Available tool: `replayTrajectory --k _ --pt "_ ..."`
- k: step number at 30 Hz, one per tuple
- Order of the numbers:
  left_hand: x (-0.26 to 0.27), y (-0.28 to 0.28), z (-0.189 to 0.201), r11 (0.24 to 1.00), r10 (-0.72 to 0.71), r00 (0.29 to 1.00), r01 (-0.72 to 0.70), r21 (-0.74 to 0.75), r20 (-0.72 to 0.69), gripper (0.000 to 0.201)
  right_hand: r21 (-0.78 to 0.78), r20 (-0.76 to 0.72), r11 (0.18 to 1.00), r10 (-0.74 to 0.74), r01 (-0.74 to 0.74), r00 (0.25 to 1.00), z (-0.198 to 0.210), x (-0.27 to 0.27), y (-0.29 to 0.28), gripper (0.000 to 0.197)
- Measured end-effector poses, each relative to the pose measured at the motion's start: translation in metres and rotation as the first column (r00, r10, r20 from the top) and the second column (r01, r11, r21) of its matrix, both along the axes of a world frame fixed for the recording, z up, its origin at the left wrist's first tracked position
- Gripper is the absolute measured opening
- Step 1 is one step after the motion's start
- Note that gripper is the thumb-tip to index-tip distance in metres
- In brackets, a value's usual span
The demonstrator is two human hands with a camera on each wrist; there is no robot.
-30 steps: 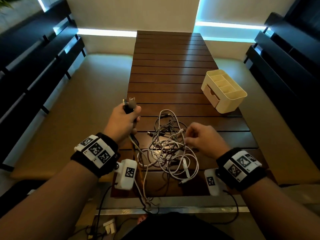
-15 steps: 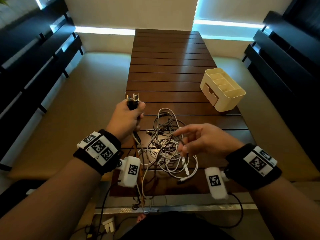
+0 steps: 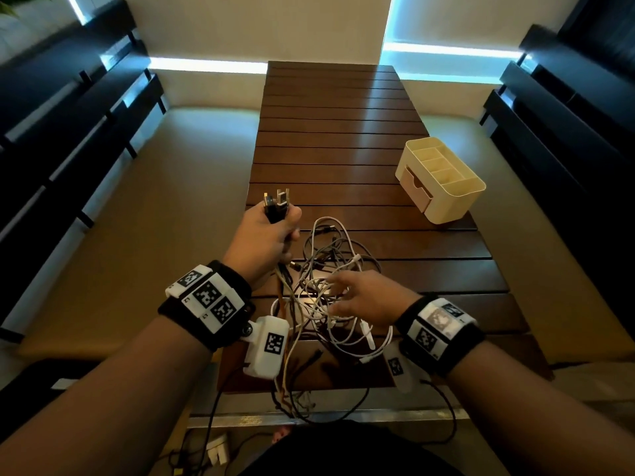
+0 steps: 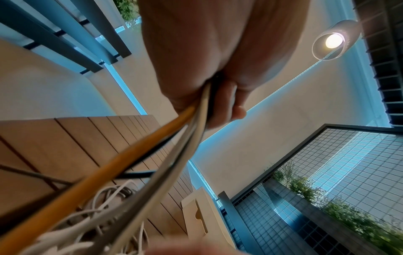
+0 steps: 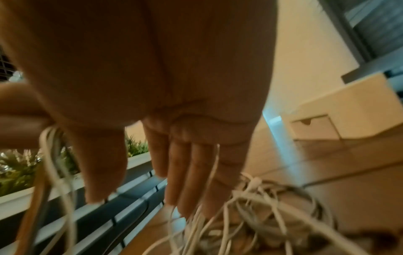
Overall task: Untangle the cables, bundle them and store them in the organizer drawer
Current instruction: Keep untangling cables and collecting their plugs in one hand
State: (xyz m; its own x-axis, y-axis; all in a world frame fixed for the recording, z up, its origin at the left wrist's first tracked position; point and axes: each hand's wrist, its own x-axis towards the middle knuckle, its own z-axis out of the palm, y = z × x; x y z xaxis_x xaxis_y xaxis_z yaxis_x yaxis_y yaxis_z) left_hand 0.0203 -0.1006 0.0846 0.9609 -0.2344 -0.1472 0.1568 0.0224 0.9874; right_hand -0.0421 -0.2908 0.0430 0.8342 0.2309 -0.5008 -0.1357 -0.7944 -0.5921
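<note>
Head: left hand fisted round plugs, left of the tangle on table. Right hand splayed, fingers into tangle. Organizer beyond-right, drawer closed.
Left wrist: cords taut from fist.
Right wrist: fingers straight, blurred.

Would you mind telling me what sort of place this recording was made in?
Probably a balcony or terrace seating area: a slatted wooden table between cushioned benches, a mesh railing with planters, and a wall lamp.
</note>
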Motion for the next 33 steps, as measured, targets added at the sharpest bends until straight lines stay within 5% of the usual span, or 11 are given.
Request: replayTrajectory --k 3,9,12,14,17,20,25,28,33 --pt "-0.006 -0.009 0.002 0.994 -0.034 0.999 0.031 -0.103 -0.033 0.011 0.229 -0.011 0.973 -0.014 0.016 1.0 -0.003 -0.005 0.023 0.083" --pt "-0.016 -0.004 0.001 0.994 -0.075 0.997 0.074 -0.083 -0.003 0.015 0.532 -0.404 0.847 0.239 0.014 0.883 -0.003 -0.01 0.038 0.03" --pt "-0.013 0.007 -0.004 0.994 -0.051 0.997 0.045 -0.096 -0.055 0.025 0.345 -0.28 0.936 0.174 -0.07 0.944 -0.007 0.005 0.018 0.047" --pt "-0.011 0.012 -0.008 0.997 -0.035 0.997 0.029 -0.078 -0.071 0.033 0.178 -0.1 0.984 0.02 -0.002 0.995 -0.013 0.016 0.001 0.053" --pt "-0.01 0.018 -0.013 0.998 -0.017 0.994 0.01 -0.06 -0.111 0.042 -0.096 0.18 0.984 -0.131 0.15 0.975 -0.033 0.021 -0.022 0.069" --pt "-0.009 0.02 -0.017 0.999 0.002 0.992 -0.007 -0.045 -0.124 0.036 -0.272 0.07 0.954 -0.114 0.129 0.991 -0.053 0.016 -0.027 0.086" --pt "-0.004 0.018 -0.019 1.0 0.02 0.993 -0.021 -0.011 -0.117 0.027 -0.074 0.09 0.967 -0.236 0.242 0.968 -0.051 0.014 -0.029 0.011" --pt "-0.003 0.019 -0.018 1.0 0.018 0.992 -0.018 0.0 -0.129 0.023 0.073 0.153 0.956 -0.293 0.285 0.944 -0.028 0.023 -0.037 0.011" --pt "0.001 0.016 -0.017 1.0 -0.003 0.988 0.002 -0.008 -0.152 0.016 -0.016 0.277 0.922 -0.367 0.386 0.888 -0.006 0.046 -0.074 0.019"
